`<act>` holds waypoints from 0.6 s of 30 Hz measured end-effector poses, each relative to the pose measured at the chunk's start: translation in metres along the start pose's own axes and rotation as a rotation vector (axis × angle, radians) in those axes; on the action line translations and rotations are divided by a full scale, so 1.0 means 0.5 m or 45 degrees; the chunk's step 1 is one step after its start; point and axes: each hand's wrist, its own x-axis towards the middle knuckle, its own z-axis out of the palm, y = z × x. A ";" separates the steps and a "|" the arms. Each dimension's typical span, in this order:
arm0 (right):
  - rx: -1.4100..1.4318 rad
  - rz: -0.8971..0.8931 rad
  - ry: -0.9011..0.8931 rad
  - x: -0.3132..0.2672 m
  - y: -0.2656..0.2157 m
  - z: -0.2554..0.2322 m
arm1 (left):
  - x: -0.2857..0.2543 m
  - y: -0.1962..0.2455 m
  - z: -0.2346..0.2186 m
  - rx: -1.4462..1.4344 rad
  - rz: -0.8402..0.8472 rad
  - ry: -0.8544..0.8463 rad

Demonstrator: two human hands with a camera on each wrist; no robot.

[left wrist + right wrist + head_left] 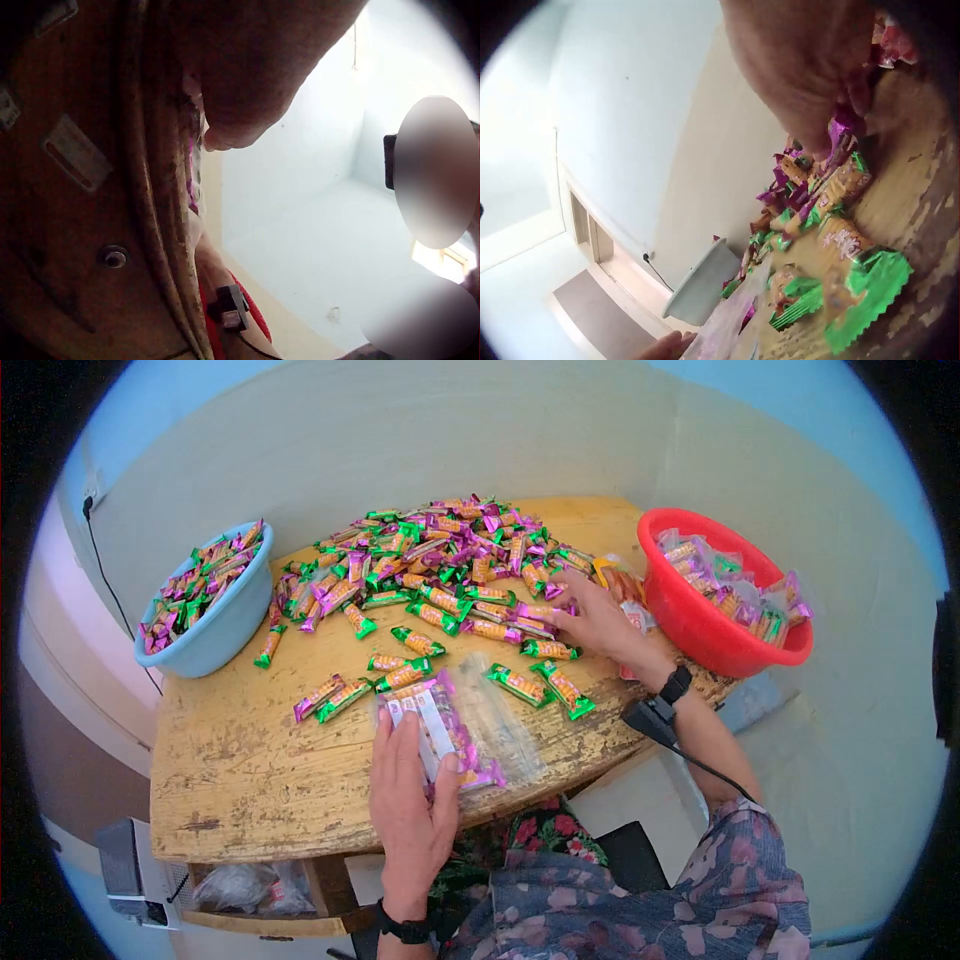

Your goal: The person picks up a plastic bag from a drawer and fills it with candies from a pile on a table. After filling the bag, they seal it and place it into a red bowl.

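My left hand (pixel 412 790) rests with extended fingers on a clear plastic bag (pixel 505 735) near the table's front edge. Inside the bag lie several purple-wrapped snack bars (pixel 462 740) and a white printed label (pixel 432 732). At the right side of a large heap of wrapped snack bars (pixel 440 550), my right hand (pixel 600 622) reaches down with bent fingers. In the right wrist view its fingertips pinch the purple end of a snack bar (pixel 844 126). Loose green-ended bars (pixel 866 300) lie below that hand. The left wrist view mostly shows the table's underside (pixel 82 225).
A blue basin (pixel 215 615) of loose bars stands at the left. At the right, a red basin (pixel 715 635) holds filled clear bags. An orange packet (pixel 622 582) lies beside it. Under the tabletop (pixel 250 760), an open drawer (pixel 270 925) contains plastic bags.
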 end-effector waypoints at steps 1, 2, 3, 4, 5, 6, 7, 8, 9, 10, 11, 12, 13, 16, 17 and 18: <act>-0.055 -0.060 0.003 -0.002 -0.004 0.003 | 0.000 0.001 0.001 0.004 0.001 0.004; -0.109 -0.118 0.007 -0.004 -0.006 0.006 | -0.001 0.001 0.001 0.010 0.003 0.007; -0.163 -0.176 0.011 -0.006 -0.010 0.007 | 0.000 0.001 0.001 0.015 0.005 0.009; -0.239 -0.173 -0.045 -0.006 -0.014 0.004 | 0.000 0.000 0.003 0.017 -0.003 0.022; -0.312 -0.167 -0.101 -0.004 -0.018 -0.001 | -0.002 -0.001 0.005 0.021 -0.010 0.031; -0.381 -0.159 -0.158 -0.003 -0.022 -0.003 | -0.003 -0.003 0.005 0.028 -0.016 0.035; -0.446 -0.172 -0.156 0.000 -0.024 -0.001 | -0.003 -0.002 0.004 0.010 -0.018 0.053; -0.508 -0.183 -0.153 0.005 -0.025 0.002 | -0.003 0.000 0.003 -0.006 -0.018 0.067; -0.569 -0.193 -0.149 0.008 -0.028 0.006 | -0.003 0.001 0.001 -0.021 -0.015 0.082; -0.562 -0.183 -0.114 0.006 -0.033 0.010 | -0.005 0.002 0.000 -0.049 -0.031 0.094; -0.566 -0.182 -0.104 0.005 -0.033 0.012 | -0.008 0.003 0.000 -0.079 -0.048 0.107; -0.572 -0.182 -0.093 0.004 -0.032 0.013 | -0.010 0.002 -0.001 -0.111 -0.064 0.122; -0.581 -0.182 -0.083 0.003 -0.028 0.015 | -0.012 0.000 -0.002 -0.138 -0.083 0.122; -0.553 -0.184 -0.089 -0.020 -0.038 -0.004 | -0.015 -0.005 -0.007 -0.203 -0.118 0.128; -0.557 -0.159 -0.129 -0.030 -0.045 -0.013 | -0.017 -0.003 -0.009 -0.206 -0.121 0.122; -0.532 -0.199 -0.098 -0.036 -0.039 -0.012 | -0.019 -0.002 -0.010 -0.208 -0.126 0.117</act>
